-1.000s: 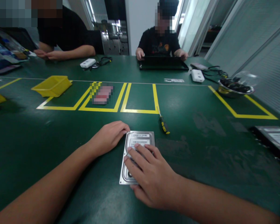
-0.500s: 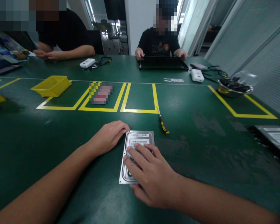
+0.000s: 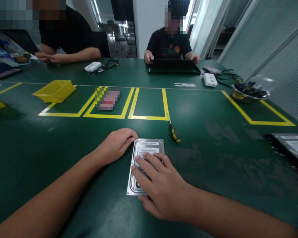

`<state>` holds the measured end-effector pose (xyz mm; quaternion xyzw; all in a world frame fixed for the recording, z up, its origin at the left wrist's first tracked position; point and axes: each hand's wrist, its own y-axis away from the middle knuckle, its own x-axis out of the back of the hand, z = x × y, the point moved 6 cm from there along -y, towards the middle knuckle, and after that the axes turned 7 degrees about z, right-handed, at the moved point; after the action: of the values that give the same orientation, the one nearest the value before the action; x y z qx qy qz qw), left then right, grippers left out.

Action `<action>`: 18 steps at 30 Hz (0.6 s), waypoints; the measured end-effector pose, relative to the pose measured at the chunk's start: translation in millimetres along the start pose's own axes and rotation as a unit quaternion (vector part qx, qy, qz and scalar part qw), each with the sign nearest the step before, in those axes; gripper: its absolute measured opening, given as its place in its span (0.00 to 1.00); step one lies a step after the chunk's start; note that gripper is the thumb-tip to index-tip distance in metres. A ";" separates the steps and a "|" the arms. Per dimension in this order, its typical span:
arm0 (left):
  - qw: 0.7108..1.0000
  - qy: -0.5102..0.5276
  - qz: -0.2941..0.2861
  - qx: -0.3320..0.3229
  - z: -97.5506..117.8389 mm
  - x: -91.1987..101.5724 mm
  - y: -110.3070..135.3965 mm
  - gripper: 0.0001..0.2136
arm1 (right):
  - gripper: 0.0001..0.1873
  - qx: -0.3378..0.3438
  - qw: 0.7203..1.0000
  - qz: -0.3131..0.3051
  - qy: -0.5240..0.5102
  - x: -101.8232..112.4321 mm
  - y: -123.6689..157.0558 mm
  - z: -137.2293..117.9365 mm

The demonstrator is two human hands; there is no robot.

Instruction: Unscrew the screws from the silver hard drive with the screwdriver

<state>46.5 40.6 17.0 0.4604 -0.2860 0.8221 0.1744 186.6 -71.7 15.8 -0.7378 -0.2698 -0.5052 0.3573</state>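
A silver hard drive (image 3: 149,145) with printed labels lies on the green table, directly in front of me. My right hand (image 3: 161,185) rests over its lower right part, fingers spread flat across the top and the thumb by the near edge. The palm and fingers hide much of the label. At the far left corner of the drive, the bent fingertips of my left hand (image 3: 121,140) are pressed together against it. Beyond the drive, slightly right, lies a screwdriver (image 3: 173,132) with a black and yellow handle.
Yellow tape (image 3: 149,118) marks boxes on the table. A yellow bin (image 3: 55,92) stands left, a pixelated pinkish thing (image 3: 109,100) beside it. At right are a metal bowl (image 3: 250,94) of dark parts and another drive-like unit (image 3: 291,148). Two people sit opposite, one holding a black panel (image 3: 173,67).
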 end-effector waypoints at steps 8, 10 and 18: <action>1.000 0.000 -0.006 0.010 -0.9 -0.8 1.3 0.10 | 0.32 -0.004 1.000 -0.004 -0.004 0.9 -1.0 0.4; 1.000 -0.002 -0.007 0.011 -0.8 -1.2 1.3 0.10 | 0.32 -0.001 1.000 -0.001 -0.003 1.7 -0.6 0.2; 1.000 -0.003 -0.009 0.008 -1.0 -2.0 1.6 0.10 | 0.31 0.000 1.000 -0.005 -0.004 1.3 -1.3 0.2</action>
<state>46.0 39.9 14.5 0.4665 -0.2756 0.8216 0.1770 186.2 -70.7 17.3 -0.7385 -0.2751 -0.5043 0.3531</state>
